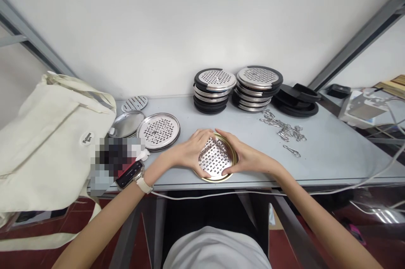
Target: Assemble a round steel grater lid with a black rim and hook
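A round metal grater disc (216, 158) with a gold-coloured rim lies at the table's front edge, its slotted face up. My left hand (195, 153) curves around its left side, fingers at the far rim and thumb at the near rim. From the other side my right hand (243, 155) grips the rim in the same way. To the left, a stack of silver slotted discs (159, 130) rests beside a plain round metal lid (129, 123). Whether the disc is raised off the table I cannot tell.
Two stacks of black-rimmed grater discs (215, 87) (257, 85) stand against the wall. Black round parts (294, 100) and several metal clips (284, 130) lie to the right. A cream bag (57, 142) and a phone (129, 173) are at the left. A white cable (218, 196) runs along the front edge.
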Motion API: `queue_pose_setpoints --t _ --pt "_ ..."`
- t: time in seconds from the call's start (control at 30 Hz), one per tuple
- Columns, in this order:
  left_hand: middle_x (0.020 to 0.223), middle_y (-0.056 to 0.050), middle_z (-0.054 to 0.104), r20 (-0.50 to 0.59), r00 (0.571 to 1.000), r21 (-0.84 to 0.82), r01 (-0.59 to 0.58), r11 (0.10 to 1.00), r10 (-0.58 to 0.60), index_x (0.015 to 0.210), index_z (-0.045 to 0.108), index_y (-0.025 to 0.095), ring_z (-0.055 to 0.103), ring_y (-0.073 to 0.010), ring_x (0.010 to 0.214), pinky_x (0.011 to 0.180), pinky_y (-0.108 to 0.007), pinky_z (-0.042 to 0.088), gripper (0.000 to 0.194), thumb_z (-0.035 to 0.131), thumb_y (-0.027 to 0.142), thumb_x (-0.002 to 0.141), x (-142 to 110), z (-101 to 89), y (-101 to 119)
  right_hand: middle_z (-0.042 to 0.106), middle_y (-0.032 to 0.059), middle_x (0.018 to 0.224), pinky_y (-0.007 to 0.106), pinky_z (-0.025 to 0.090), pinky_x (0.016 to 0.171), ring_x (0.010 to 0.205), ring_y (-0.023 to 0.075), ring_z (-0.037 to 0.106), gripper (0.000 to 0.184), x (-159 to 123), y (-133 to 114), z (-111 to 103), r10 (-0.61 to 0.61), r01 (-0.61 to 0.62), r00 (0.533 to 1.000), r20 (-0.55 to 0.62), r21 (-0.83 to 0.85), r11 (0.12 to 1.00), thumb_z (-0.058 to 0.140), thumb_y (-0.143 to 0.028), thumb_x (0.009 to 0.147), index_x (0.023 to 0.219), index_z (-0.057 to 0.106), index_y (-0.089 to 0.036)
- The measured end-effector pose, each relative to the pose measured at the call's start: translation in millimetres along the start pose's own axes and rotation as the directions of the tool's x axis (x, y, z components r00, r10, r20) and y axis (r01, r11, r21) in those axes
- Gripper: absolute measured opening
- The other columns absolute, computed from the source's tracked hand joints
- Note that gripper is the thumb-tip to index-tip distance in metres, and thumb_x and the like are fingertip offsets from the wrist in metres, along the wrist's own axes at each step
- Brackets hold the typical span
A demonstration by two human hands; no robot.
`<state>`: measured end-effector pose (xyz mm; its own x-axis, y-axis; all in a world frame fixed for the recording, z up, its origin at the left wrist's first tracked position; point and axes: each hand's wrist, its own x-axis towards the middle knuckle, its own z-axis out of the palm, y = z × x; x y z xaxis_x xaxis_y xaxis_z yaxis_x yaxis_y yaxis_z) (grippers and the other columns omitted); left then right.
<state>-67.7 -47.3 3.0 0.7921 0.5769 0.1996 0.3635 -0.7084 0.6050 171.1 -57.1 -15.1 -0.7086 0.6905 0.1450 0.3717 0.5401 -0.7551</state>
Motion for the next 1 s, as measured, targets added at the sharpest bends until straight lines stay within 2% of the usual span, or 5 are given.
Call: queue_pose_setpoints --t 0.2,0.47,0.8,1.0 --pt "0.129 -0.014 0.039 -0.001 1.000 0.010 0.006 1.000 -0.006 0.127 0.032 0.021 0.034 -0.0352 0.126 0.107 -0.051 0.032 0.101 0.085 0.045 0.044 3 -3.2 3 0.026 0.0136 0.149 0.048 0.028 0.113 0.136 0.0323 0.029 0.111 3 -3 -3 -0.041 0.041 0.999 -0.009 -0.027 0.999 0.079 -0.048 0.063 0.149 0.012 -0.024" --pt "0.127 -0.014 0.039 -0.002 1.000 0.023 -0.025 0.999 0.025 0.124 0.034 0.021 0.034 -0.0356 0.124 0.105 -0.051 0.033 0.096 0.084 0.048 0.045 6 -2.4 -5 0.030 0.0131 0.143 0.047 0.030 0.112 0.134 0.0319 0.031 0.107 7 -6 -5 -0.015 0.015 1.000 -0.006 -0.059 0.998 0.079 -0.045 0.062 0.147 0.017 -0.024" --pt "0.132 -0.015 0.035 0.031 0.999 0.022 -0.022 1.000 0.021 0.125 0.032 0.022 0.030 -0.0349 0.128 0.106 -0.052 0.031 0.091 0.082 0.045 0.052 6 -8.3 -4 0.029 0.0106 0.140 0.045 0.027 0.114 0.134 0.0299 0.029 0.106 8 -8 -6 0.007 -0.007 1.000 -0.005 -0.041 0.999 0.077 -0.034 0.065 0.148 0.013 -0.026" --pt "0.135 -0.014 0.032 0.036 0.999 0.023 0.001 1.000 -0.002 0.123 0.033 0.023 0.030 -0.0338 0.127 0.106 -0.052 0.031 0.089 0.081 0.045 0.053 9 -13.4 -4 0.027 0.0083 0.141 0.046 0.025 0.114 0.135 0.0296 0.028 0.105 13 -9 -9 0.053 -0.053 0.999 0.009 0.002 0.999 0.075 -0.034 0.068 0.149 0.010 -0.030"
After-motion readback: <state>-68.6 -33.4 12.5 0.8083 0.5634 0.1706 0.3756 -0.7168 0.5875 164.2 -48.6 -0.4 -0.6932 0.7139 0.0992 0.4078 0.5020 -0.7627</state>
